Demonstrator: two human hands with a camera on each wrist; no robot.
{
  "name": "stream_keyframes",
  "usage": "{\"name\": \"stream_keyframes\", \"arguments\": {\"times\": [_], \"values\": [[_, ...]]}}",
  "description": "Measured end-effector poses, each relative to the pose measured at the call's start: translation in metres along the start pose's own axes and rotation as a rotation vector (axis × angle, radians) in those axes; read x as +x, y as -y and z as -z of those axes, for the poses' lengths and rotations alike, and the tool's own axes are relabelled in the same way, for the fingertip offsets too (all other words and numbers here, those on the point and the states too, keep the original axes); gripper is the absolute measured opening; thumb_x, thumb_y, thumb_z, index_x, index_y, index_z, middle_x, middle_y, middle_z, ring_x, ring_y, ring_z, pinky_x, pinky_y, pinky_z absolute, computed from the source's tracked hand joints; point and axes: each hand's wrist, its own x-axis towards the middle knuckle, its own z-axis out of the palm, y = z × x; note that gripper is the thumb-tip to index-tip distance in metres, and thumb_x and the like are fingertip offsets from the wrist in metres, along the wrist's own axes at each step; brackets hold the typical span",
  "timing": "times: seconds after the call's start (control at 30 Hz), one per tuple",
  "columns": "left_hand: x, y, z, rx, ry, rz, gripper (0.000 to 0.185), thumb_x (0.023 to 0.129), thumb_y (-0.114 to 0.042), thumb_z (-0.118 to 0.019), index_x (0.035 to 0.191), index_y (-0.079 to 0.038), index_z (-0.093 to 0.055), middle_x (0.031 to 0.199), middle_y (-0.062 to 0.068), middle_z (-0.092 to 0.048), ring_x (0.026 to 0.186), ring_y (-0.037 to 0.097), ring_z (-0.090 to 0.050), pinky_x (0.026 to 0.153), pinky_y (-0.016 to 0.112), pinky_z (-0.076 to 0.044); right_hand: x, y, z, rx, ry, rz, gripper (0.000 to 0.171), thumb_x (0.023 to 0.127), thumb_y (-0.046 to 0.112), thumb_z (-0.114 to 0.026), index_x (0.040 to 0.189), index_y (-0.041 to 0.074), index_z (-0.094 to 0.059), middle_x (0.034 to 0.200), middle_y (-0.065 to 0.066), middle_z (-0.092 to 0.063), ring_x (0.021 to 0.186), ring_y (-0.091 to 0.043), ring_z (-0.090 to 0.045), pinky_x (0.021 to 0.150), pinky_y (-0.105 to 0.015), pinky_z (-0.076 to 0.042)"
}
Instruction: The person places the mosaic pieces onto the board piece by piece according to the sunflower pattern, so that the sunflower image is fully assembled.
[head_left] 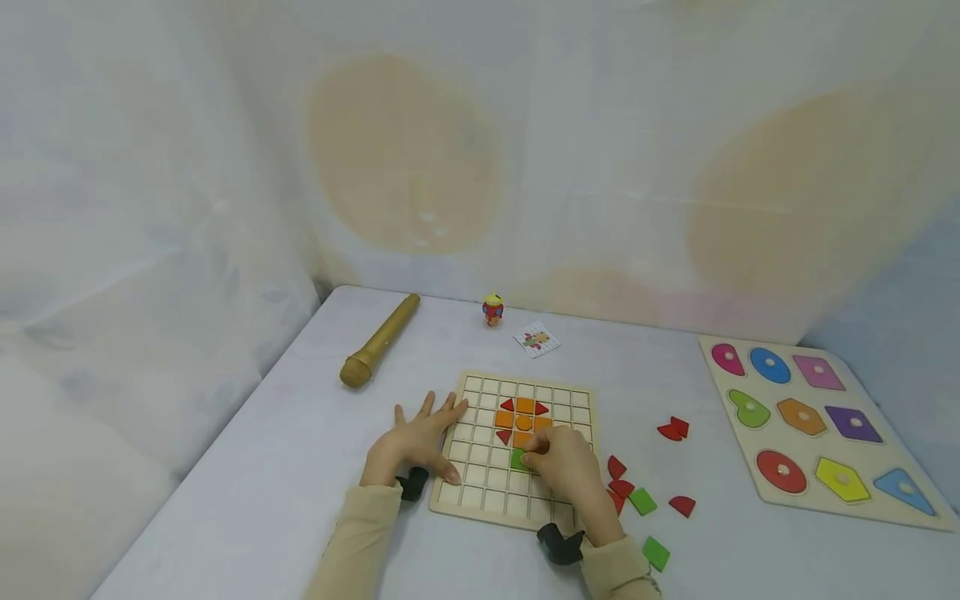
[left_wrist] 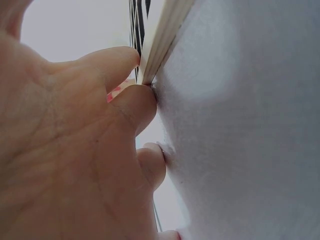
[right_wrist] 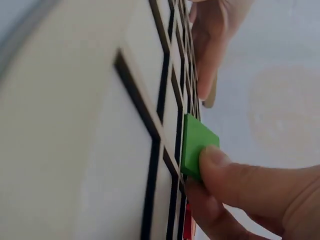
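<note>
A wooden grid board lies on the table with a flower of red and orange pieces set in its cells. My right hand pinches a green square piece between thumb and fingers over a cell just below the flower; the piece stands tilted against the grid. My left hand lies flat with spread fingers on the board's left edge, and its thumb presses against the board's rim.
Loose red pieces and green squares lie right of the board. A shape puzzle board sits at the far right. A wooden microphone, a small toy figure and a pattern card lie behind.
</note>
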Motion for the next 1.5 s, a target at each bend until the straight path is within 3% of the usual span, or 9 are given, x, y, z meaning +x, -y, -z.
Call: {"name": "stream_keyframes", "arguments": {"times": [0.23,0.4,0.47,0.6,0.73,0.87,1.0,1.17,1.5], "values": [[0.002,-0.001,-0.005,0.000,0.007,0.001,0.117,0.060,-0.030,-0.090,0.155,-0.020,-0.023,0.164,0.008,-0.009,0.151,0.038,0.006,0.106,0.075,0.017,-0.006,0.004,-0.006,-0.072,-0.039,-0.011,0.016,0.077,0.013,-0.080,0.065,0.015,-0.070,0.061,0.005,-0.061,0.059,-0.011,-0.049,0.051,-0.024,-0.036],[0.002,0.001,-0.007,-0.011,0.010,0.004,0.116,0.060,-0.029,-0.090,0.155,-0.018,-0.024,0.164,0.009,-0.010,0.151,0.039,0.006,0.106,0.075,0.017,-0.002,-0.008,0.004,0.094,0.040,0.000,0.007,0.078,0.011,-0.079,0.074,0.015,-0.074,0.071,0.003,-0.066,0.064,-0.012,-0.052,0.055,-0.024,-0.041],[0.003,0.002,-0.008,-0.015,0.013,0.005,0.117,0.060,-0.030,-0.090,0.155,-0.018,-0.023,0.164,0.010,-0.009,0.150,0.040,0.006,0.106,0.075,0.017,0.002,-0.017,0.014,0.177,0.097,-0.002,0.005,0.079,0.009,-0.077,0.081,0.014,-0.076,0.079,0.002,-0.068,0.067,-0.013,-0.053,0.057,-0.024,-0.043],[0.002,0.004,-0.007,-0.014,0.012,0.002,0.117,0.061,-0.031,-0.090,0.155,-0.018,-0.022,0.164,0.010,-0.008,0.150,0.040,0.007,0.105,0.076,0.017,0.004,-0.042,0.044,0.251,0.211,0.015,0.017,0.083,0.012,-0.074,0.099,0.012,-0.076,0.094,-0.003,-0.071,0.075,-0.016,-0.055,0.062,-0.026,-0.047],[0.002,0.004,-0.002,-0.004,0.010,-0.006,0.116,0.062,-0.031,-0.089,0.155,-0.018,-0.021,0.164,0.010,-0.008,0.150,0.041,0.008,0.104,0.077,0.017,-0.006,-0.077,0.079,0.258,0.321,0.012,0.031,0.083,0.013,-0.073,0.114,0.007,-0.070,0.103,-0.009,-0.070,0.084,-0.019,-0.057,0.068,-0.028,-0.052],[0.004,0.003,0.002,0.000,0.023,-0.018,0.116,0.063,-0.032,-0.089,0.156,-0.017,-0.020,0.164,0.011,-0.006,0.149,0.041,0.009,0.104,0.077,0.018,-0.026,-0.105,0.105,0.152,0.354,-0.101,0.038,0.078,0.008,-0.076,0.115,0.004,-0.068,0.099,-0.008,-0.063,0.088,-0.020,-0.054,0.070,-0.029,-0.049],[0.006,0.000,0.003,-0.003,0.029,-0.015,0.117,0.062,-0.031,-0.089,0.156,-0.017,-0.021,0.164,0.011,-0.007,0.149,0.041,0.010,0.104,0.076,0.018,-0.037,-0.115,0.113,0.035,0.313,-0.179,0.033,0.075,0.008,-0.078,0.108,0.004,-0.070,0.097,-0.009,-0.059,0.092,-0.023,-0.051,0.075,-0.035,-0.049],[0.006,0.001,0.001,0.007,0.038,-0.005,0.117,0.062,-0.032,-0.089,0.156,-0.018,-0.021,0.164,0.009,-0.006,0.150,0.039,0.011,0.104,0.076,0.018,-0.032,-0.111,0.102,-0.040,0.242,-0.268,0.027,0.076,0.014,-0.080,0.101,0.007,-0.071,0.103,-0.011,-0.064,0.097,-0.027,-0.053,0.079,-0.045,-0.053],[0.004,-0.003,0.007,0.024,0.040,0.017,0.118,0.062,-0.033,-0.089,0.156,-0.019,-0.019,0.164,0.008,-0.005,0.150,0.038,0.011,0.105,0.075,0.018,-0.017,-0.104,0.092,0.020,0.025,-0.231,0.022,0.082,0.016,-0.076,0.096,0.002,-0.068,0.090,-0.013,-0.069,0.080,-0.021,-0.057,0.063,-0.026,-0.045]]}}
